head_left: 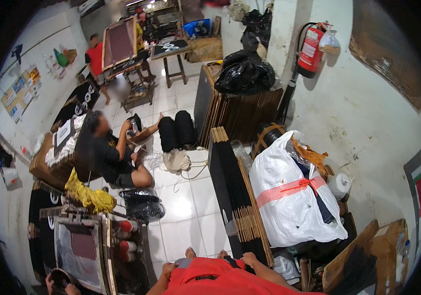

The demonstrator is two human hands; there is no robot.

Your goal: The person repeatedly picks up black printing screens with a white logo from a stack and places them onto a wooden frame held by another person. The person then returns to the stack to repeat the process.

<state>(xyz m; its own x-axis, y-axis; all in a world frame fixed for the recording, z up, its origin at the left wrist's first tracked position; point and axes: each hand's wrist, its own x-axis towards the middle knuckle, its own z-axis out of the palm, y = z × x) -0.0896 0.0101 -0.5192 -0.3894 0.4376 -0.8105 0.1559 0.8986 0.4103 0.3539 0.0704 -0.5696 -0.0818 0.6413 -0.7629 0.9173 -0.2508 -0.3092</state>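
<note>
My left hand (169, 268) is down at my left side beside my red shirt (220, 275), its fingers curled in. Whatever it may hold is hidden. On the other side, my right hand (250, 258) is also closed, close to the near end of a stack of dark boards with brown edges (235, 191). I cannot tell if it touches the stack or grips anything. My bare feet (190, 252) show on the white tiles just ahead of the shirt.
A seated person (114, 152) handles something small on the left. Black rolls (177, 130) lie ahead. A white bundle with red tape (294, 196) stands right of the boards. A framed screen (80, 250) and another person's hands (62, 285) are at lower left.
</note>
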